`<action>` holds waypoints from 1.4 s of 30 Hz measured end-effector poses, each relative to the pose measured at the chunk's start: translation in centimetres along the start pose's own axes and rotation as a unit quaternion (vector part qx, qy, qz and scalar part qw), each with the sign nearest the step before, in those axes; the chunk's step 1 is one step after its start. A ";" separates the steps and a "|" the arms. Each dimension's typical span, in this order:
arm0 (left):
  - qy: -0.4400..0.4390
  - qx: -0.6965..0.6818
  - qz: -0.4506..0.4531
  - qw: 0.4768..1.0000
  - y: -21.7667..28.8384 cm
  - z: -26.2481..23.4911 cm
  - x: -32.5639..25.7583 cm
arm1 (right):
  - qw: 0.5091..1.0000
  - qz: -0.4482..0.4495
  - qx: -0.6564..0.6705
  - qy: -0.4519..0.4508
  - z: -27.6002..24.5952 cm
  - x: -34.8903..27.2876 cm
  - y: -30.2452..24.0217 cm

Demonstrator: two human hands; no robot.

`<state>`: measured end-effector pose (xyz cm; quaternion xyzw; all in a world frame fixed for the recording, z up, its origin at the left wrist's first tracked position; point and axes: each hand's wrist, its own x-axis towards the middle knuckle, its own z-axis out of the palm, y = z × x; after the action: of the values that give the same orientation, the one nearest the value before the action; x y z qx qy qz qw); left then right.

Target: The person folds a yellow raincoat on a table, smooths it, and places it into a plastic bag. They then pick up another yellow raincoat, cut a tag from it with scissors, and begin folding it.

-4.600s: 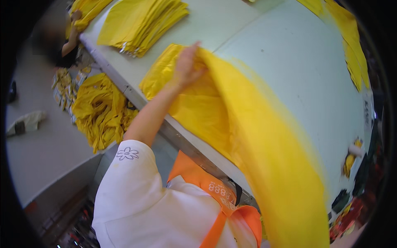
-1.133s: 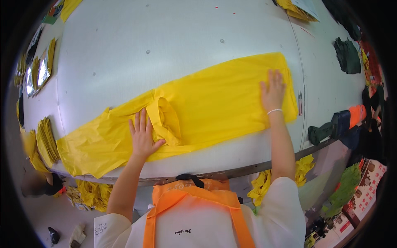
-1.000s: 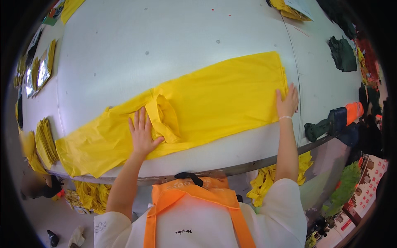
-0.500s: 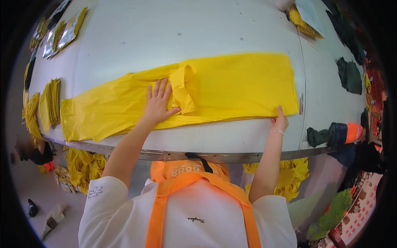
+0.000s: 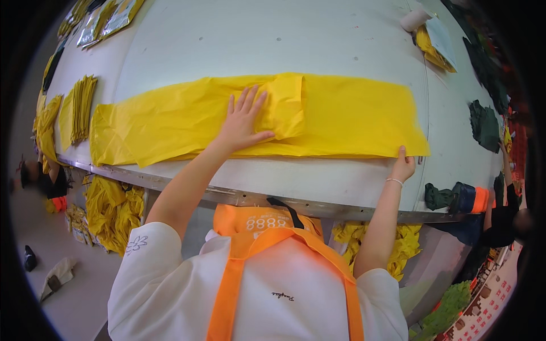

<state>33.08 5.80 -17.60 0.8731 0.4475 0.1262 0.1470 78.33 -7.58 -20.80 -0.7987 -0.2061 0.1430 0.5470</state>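
A long yellow garment (image 5: 358,113) of thin, smooth fabric lies folded lengthwise across the table, its exact kind unclear. Near its middle, a folded-over flap (image 5: 290,111), perhaps a sleeve end, rests on top. My left hand (image 5: 242,124) presses flat beside that flap, fingers spread. At the near right corner, my right hand (image 5: 404,166) pinches the garment's edge between thumb and fingers.
On the pale table (image 5: 239,54), a stack of folded yellow pieces (image 5: 83,111) stands at left. Packaged yellow items (image 5: 116,17) lie far left, a white roll (image 5: 415,20) far right. Dark rolled garments (image 5: 446,196) sit near right. Yellow heaps (image 5: 114,210) lie below the edge.
The flap now lies flatter and further to the right, and the garment's near edge is straighter. My left hand stays flat beside the flap; my right still grips the corner. The view has shifted.
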 end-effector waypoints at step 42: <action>0.065 -0.639 -0.259 0.722 -25.0 -14.4 -13.6 | 0.810 -0.396 0.097 -0.422 25.6 -41.0 -33.3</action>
<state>1.67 10.67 -14.74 0.4122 0.4780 0.3954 0.6672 25.15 3.90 1.18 -0.4518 -0.7003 0.2559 0.4898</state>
